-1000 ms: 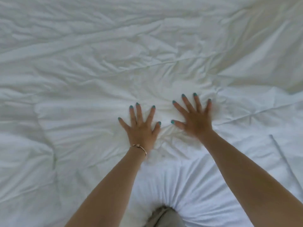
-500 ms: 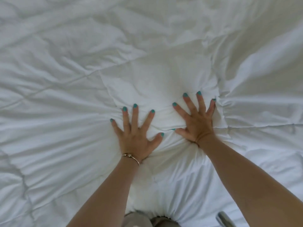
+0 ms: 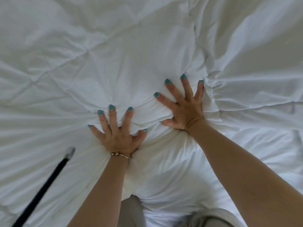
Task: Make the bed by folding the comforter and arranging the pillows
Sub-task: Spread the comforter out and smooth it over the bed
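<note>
Head view: white quilted comforter [image 3: 101, 66] fills the frame, rumpled, creases radiating out from under both palms. Left hand [image 3: 117, 136] lies flat on it, fingers straight and spread, pressing down, nothing gripped; thin gold bracelet [image 3: 120, 155] at its wrist. Right hand [image 3: 186, 110] sits just beside and farther forward, also splayed flat and pressing, holding nothing; a ridge of fabric bunches between the two thumbs. Teal nail polish on both. A dark strap [image 3: 44, 189] with a pale tip hangs well left of the left forearm.
</note>
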Tool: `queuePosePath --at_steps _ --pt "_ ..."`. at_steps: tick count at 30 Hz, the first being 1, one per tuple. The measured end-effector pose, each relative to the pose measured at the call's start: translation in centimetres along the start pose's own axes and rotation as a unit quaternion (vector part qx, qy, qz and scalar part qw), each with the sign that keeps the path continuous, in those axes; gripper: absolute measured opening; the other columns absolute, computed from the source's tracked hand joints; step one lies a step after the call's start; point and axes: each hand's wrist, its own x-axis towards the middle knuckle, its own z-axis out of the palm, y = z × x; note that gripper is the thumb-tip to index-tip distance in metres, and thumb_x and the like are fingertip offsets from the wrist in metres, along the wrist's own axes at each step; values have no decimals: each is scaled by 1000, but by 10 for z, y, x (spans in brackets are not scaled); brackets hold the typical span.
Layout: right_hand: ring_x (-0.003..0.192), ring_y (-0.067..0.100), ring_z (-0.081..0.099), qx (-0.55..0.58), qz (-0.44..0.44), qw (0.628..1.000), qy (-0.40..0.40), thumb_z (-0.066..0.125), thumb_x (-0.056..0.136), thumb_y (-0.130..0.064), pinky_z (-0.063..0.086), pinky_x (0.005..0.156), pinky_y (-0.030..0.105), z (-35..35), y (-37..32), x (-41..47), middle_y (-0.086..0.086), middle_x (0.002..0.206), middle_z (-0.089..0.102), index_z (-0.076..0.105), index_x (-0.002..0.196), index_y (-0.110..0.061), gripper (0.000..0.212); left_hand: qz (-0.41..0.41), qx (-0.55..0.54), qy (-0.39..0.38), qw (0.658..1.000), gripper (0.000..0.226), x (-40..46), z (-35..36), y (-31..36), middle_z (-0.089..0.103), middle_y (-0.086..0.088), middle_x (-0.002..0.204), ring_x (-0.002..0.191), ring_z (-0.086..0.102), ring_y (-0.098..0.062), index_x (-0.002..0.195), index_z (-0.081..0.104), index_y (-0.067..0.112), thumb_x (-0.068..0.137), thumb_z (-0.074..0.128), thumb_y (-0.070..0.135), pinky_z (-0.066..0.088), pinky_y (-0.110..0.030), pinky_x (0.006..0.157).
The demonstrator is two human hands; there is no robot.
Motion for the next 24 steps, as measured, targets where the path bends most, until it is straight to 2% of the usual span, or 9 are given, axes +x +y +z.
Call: queuePosePath --at_steps 5,8,12,14,15,18,21,22,24 --pt "140 42 20 27 -14 999 11 31 76 -83 5 105 72 3 1 2 1 153 26 30 145 -42 80 6 5 -13 1000 77 -1 0 1 13 -5 157 140 18 -40 147 26 39 80 31 75 11 -70 106" --pt "139 41 19 51 -19 998 -6 40 71 -82 3 105 69 2 1 3 2 152 24 31 143 -41 84 -5 14 -17 1000 76 3 -1 1 20 -7 153 139 21 -41 146 29 38 79 33 76 15 -71 104" --pt "141 40 18 52 -18 998 -31 42 74 -79 5 104 73 0 1 8 0 154 21 33 145 -41 81 -22 35 -30 999 71 11 -9 5 34 -15 150 136 32 -44 152 12 40 89 24 70 20 -76 100" --pt "142 40 24 42 -4 998 -47 53 76 -75 11 103 74 -10 -1 12 -2 156 25 39 145 -40 78 -39 53 -75 995 68 15 -23 8 35 -14 152 139 30 -44 152 9 43 91 22 70 18 -76 102" --pt "144 39 24 48 -1 997 -68 51 78 -76 8 105 72 -19 -2 12 -2 158 26 37 147 -40 79 -53 65 -105 991 69 14 -32 13 30 -12 155 142 25 -41 151 13 44 89 27 72 16 -74 106" --pt "148 35 13 65 -9 987 -150 31 82 -79 -1 109 68 -60 -2 4 -4 161 19 24 151 -43 78 -181 53 -173 967 67 8 -61 50 16 -6 161 148 10 -35 149 17 44 87 35 62 10 -65 113" --pt "149 33 5 -8 -96 971 -220 26 86 -74 -6 111 63 -94 21 -2 -4 163 8 12 153 -42 75 -341 -27 -223 913 63 5 -85 118 0 -5 163 149 -2 -30 152 8 42 93 31 48 7 -61 115" --pt "149 33 4 -50 -122 962 -238 26 89 -71 -10 112 61 -107 37 -3 -3 163 8 11 153 -40 73 -367 -60 -246 895 62 4 -91 142 -7 -5 162 149 -6 -31 152 4 43 96 29 47 6 -61 116" --pt "149 32 0 -141 -123 947 -260 22 92 -69 -16 112 58 -135 80 -9 0 164 5 8 154 -37 71 -363 -90 -303 876 60 3 -101 189 -16 -6 161 148 -11 -34 150 -3 46 98 27 52 2 -61 116"
